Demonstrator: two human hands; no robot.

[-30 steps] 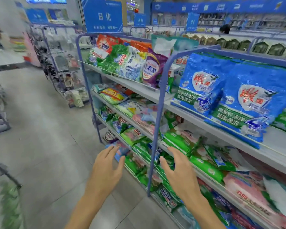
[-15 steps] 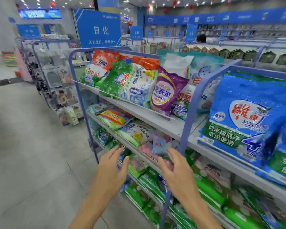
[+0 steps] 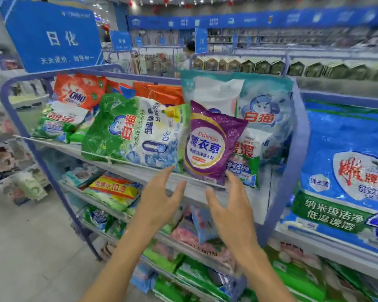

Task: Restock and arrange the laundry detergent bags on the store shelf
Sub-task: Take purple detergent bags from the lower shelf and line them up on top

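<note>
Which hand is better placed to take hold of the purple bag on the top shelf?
Probably the right hand: its open fingers are at the purple bag's lower corner; the left hand's point at the neighbouring green bag.

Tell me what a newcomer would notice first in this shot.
Probably the purple detergent bag standing upright at the front of the top shelf, with the left hand and right hand open just below it. Next, the large blue bag fills the neighbouring shelf on the right. A blue hanging sign sits top left above the rack.
</note>
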